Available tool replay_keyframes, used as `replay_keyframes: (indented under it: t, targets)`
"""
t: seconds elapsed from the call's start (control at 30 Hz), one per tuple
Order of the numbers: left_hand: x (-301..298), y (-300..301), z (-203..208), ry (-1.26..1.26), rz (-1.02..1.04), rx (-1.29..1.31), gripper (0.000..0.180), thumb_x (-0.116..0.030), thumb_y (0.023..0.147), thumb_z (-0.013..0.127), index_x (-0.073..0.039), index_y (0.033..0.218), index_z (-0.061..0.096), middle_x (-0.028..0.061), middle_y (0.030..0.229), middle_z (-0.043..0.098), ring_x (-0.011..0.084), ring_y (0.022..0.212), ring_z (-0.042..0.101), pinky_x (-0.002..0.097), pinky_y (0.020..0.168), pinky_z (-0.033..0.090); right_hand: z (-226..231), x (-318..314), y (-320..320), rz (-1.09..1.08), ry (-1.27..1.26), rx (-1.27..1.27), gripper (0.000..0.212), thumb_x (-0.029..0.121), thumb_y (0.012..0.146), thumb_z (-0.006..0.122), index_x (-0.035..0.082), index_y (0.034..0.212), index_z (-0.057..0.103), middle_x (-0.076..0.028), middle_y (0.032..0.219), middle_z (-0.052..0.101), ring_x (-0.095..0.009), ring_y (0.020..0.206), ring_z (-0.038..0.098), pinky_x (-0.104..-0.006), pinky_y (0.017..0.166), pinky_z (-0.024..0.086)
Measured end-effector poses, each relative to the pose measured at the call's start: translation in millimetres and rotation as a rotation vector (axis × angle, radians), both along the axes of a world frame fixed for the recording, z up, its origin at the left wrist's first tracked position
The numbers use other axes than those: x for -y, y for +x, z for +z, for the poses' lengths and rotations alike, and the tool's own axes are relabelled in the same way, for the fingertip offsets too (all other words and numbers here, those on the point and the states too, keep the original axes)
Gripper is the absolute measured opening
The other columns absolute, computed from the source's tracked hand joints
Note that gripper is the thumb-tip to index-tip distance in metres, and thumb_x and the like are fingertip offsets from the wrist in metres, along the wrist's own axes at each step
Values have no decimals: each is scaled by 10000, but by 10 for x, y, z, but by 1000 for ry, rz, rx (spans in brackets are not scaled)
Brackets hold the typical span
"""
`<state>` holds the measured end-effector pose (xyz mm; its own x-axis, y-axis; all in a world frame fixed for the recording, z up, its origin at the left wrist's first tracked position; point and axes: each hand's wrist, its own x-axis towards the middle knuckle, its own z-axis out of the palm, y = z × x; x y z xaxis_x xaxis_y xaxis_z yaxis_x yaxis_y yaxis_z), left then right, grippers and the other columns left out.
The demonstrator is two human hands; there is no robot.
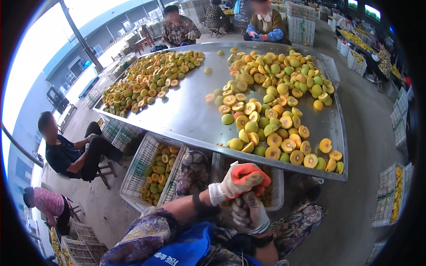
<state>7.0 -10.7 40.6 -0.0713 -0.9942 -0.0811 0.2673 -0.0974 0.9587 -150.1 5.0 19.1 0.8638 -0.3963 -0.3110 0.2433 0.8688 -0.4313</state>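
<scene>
My left hand (pixel 243 179), in a white glove with an orange-red coating, is closed above the crate between my knees. Just below it, my right hand (pixel 252 213), in a greyish-white glove, is closed too, with its fingers curled up against the left. Whatever lies between them is hidden by the gloves. Beyond the hands, a pile of halved fruit, which look like yellow-green peaches (pixel 273 141), reaches the near edge of the metal table (pixel 177 113). Many cut faces show a reddish-brown centre. Under my hands is a white plastic crate (pixel 278 191) with brownish pieces inside.
Left of my knee a second white crate (pixel 133 184) holds more halves. Another fruit heap (pixel 151 84) covers the table's far left. The table has a raised metal rim. Across it sit two people (pixel 266 24); another person (pixel 66 150) sits at left. Stacked crates (pixel 385 195) stand right.
</scene>
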Motion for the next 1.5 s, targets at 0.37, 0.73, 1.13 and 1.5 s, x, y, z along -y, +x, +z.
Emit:
replay_keyframes:
  t: [0.37,0.73,1.13,1.5]
  targets:
    - [159,238,167,-625,-12,607,213,-284,939,650,-106,951,766,89,867,700,254,823,692,359,722,551,-62,147,59,189,122,207,490,609,973,548,121,959,579,48,600,384,-67,413,297,-230,403,294]
    - [-165,287,367,-69,362,-185,460,-452,1012,535,-12,1105,629,132,1047,694,233,835,726,335,636,604,-71,-9,462,226,321,787,488,573,1019,488,90,944,487,46,601,383,-55,406,306,-219,375,295]
    - [870,1004,383,75,241,1377,450,-358,877,710,-134,1264,656,156,1122,719,321,1028,695,400,901,534,-1232,156,451,-126,921,857,425,430,1010,573,12,999,648,95,637,352,-25,459,330,-220,432,277]
    - [799,868,160,-69,118,345,559,71,840,653,-29,1382,560,47,1326,596,139,1200,562,290,1019,466,-282,359,336,-533,18,-266,479,628,985,522,166,1087,600,25,798,605,-76,601,558,-218,471,423]
